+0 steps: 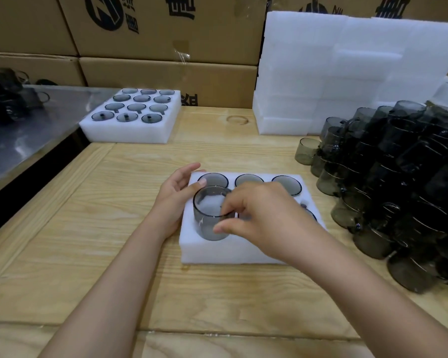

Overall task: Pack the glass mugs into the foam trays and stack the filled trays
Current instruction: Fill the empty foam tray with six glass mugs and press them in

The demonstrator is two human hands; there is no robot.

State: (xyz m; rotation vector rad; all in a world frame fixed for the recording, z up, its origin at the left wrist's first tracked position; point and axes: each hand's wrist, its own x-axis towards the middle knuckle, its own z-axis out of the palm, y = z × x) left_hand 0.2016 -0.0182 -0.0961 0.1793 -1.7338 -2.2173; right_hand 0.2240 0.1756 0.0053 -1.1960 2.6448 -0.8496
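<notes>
Pinching smooth smoky mug (pixel 210 215) at its round rim with right hand (pixel 264 215), over squishy white tray (pixel 243 251) left side; resting left hand (pixel 176 195) alongside, fingers loosely apart.

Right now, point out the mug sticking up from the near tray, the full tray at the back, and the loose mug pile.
Raised glass mug (pixel 209 228): head view, front wall.
Full foam tray (pixel 127 134): head view, bare front wall.
Loose mug pile (pixel 398 187): head view, a mug mid-pile.
</notes>
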